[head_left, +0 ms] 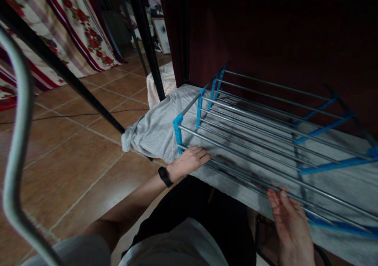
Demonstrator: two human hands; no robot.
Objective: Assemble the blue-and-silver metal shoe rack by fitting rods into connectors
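A metal drying rack (236, 142) with blue plastic joints lies across a grey towel-like cloth (153, 134). Close to the rack's blue corner joint (178, 130), my left hand (190, 159) is closed over a lower front rod, palm down, with a black band (165, 177) on the wrist. Farther right, my right hand (291, 214) pinches a thin front rod between thumb and fingers from below. Blue slanted side pieces (333, 165) stand out on the right of the rack. Part of the rack runs out of view at the right edge.
A dark wooden panel (260, 41) rises right behind the rack. Black metal poles (149, 41) and a curved pale tube (17, 140) stand at left. Tiled floor (73, 151), a cable (67, 115) and a flowered curtain (79, 25) lie beyond. Striped fabric (161, 80) hangs near the panel.
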